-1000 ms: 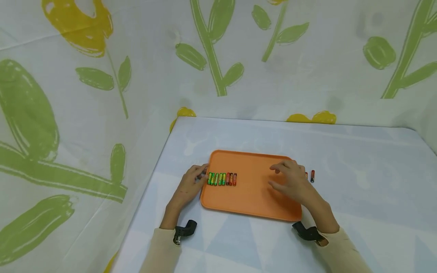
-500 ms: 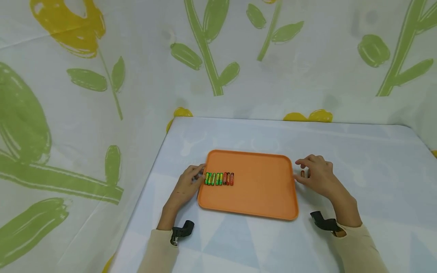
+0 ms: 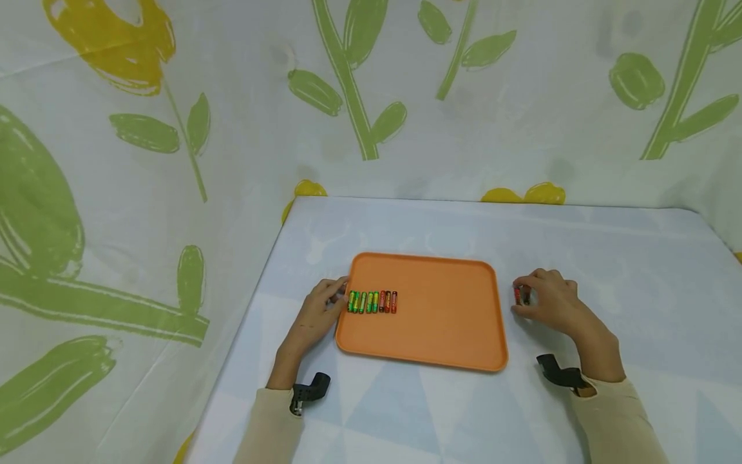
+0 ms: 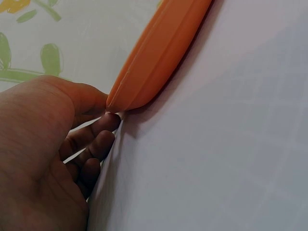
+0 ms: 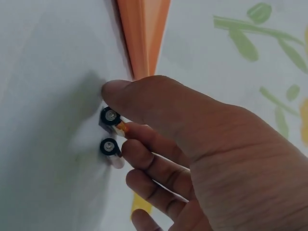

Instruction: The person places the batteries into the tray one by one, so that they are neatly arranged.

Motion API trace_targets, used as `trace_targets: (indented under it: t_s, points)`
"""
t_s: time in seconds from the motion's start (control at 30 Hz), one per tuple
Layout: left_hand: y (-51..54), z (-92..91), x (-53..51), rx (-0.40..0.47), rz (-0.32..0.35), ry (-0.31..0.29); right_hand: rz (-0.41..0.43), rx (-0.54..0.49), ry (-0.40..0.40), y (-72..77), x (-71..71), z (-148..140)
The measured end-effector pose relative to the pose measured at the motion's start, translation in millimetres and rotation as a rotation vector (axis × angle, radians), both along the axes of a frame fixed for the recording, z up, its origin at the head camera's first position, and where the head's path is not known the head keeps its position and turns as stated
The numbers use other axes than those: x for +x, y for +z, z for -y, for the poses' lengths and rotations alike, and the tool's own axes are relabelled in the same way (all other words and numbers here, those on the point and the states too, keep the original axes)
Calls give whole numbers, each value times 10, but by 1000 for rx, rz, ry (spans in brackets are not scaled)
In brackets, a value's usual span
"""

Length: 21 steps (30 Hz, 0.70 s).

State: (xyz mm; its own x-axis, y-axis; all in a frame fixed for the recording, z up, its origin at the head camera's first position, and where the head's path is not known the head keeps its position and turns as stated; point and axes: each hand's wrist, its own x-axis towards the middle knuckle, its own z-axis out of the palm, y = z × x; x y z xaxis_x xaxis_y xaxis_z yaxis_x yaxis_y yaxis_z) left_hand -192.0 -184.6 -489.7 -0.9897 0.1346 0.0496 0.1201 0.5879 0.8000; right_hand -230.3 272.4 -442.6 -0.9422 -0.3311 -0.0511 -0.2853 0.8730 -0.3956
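An orange tray (image 3: 429, 322) lies on the table. On its left part sits a side-by-side row of several batteries (image 3: 373, 301), green ones at the left and red ones at the right. My left hand (image 3: 317, 316) touches the tray's left edge, thumb at the rim in the left wrist view and the other fingers loosely bent. Right of the tray, my right hand (image 3: 553, 301) has thumb and index finger around a red battery (image 5: 113, 120); firm contact with the thumb is hard to see. A second battery (image 5: 111, 151) stands close beside it, near the other fingers.
The white table (image 3: 637, 309) carries a pale blue triangle pattern. Behind and to the left hangs a white cloth (image 3: 243, 129) with green leaves and yellow flowers. Black camera mounts (image 3: 311, 390) are strapped to both wrists.
My right hand has moved right from over the tray to the two batteries on the table, and its fingers have closed in around one. My left hand keeps its place at the tray's edge.
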Motion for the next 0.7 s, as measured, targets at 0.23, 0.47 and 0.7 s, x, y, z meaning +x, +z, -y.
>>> trace_targets:
  t_s: [0.23,0.47,0.7]
  points:
    - [26,-6,-2,8,7,2,34,18,-17,33,12,-40]
    - [18,-7,-6,1,-13,4,28,5,-27,-19,-11,-19]
    - [10,-9,-3,1,-18,-1,24,4,0,-79,-31,6]
